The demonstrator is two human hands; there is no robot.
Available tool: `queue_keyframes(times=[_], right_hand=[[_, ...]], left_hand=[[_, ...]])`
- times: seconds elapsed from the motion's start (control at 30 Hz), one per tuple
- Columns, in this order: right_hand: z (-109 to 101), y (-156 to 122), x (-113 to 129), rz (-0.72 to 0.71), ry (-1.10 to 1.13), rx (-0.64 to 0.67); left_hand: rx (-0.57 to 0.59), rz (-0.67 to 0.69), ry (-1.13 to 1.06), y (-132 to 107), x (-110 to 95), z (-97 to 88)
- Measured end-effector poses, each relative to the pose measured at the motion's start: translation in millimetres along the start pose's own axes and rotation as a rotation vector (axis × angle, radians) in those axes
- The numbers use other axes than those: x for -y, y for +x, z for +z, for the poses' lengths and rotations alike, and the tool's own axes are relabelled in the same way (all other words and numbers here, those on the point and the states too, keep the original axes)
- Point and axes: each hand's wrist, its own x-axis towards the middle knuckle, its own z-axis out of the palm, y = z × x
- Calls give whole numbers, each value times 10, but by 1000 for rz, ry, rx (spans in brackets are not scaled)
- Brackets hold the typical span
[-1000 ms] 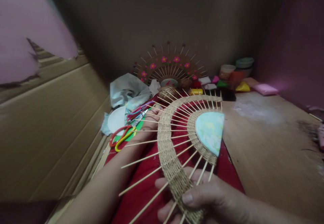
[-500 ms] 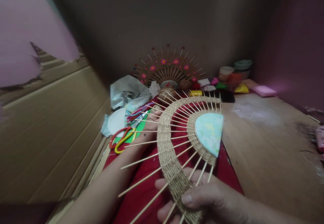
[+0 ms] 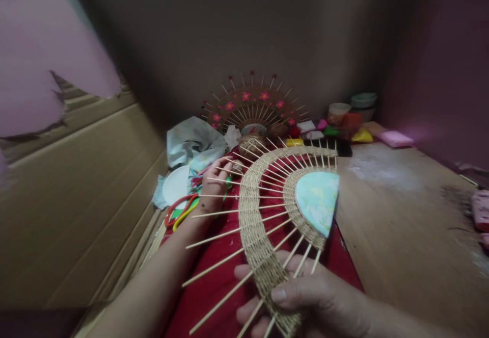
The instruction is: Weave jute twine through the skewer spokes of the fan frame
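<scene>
My right hand [image 3: 305,302] grips the near end of a half-round woven fan frame [image 3: 260,226], thumb on top and fingers under the straw band. Thin wooden sticks radiate from its pale blue-green centre piece [image 3: 318,199]. My left hand [image 3: 214,182] reaches behind the sticks toward a pile of coloured tools, with its fingers curled beside a small twine ball [image 3: 237,166]. What the left fingers hold, if anything, is hidden. A red cloth [image 3: 221,277] lies beneath the frame.
A finished fan with pink flowers [image 3: 252,106] leans on the back wall. Red and yellow scissors [image 3: 181,209], a white disc [image 3: 175,184], crumpled cloth [image 3: 193,141], clay blocks [image 3: 321,129] and cups [image 3: 338,112] crowd the back. Cardboard [image 3: 76,200] stands left; wooden floor [image 3: 401,226] right.
My left hand has lifted off the green sheet and pulled back a little, its fingers curling near the twine ball. The fan frame and my right hand have barely shifted.
</scene>
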Motion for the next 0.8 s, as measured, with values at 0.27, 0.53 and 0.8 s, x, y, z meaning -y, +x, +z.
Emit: queue_keyframes(times=[0.27,0.53,0.8], right_hand=[[32,21,7,-51,-52,-77],[126,53,14,-160,-123,-128],[135,75,-23,-246,-131,-144]], left_hand=[[-214,-64,-114,101,-399,-424],[257,194,715,-366,-1133,-420],[425,284,1069,-399,-1144,-80]])
